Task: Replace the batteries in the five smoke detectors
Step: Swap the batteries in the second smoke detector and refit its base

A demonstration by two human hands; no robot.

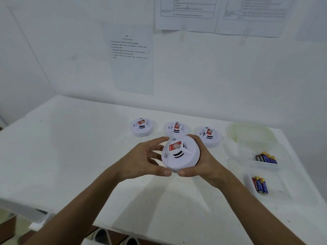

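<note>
My left hand (141,160) and right hand (200,165) hold one smoke detector (180,153) above the middle of the table (70,147), thumbs under its near rim, fingers curled round its sides. Three more detectors (176,129) sit in a row toward the far edge. Two clear trays of batteries (265,158) lie along the right edge.

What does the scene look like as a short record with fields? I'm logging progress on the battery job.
held: smoke detector, face up, lifted above the table
left hand: fingers curled round its left edge
right hand: wraps its right side
on table: three detectors in a row behind it
fifth detector: not in view
batteries: far tray group, near tray group, both at right
</note>
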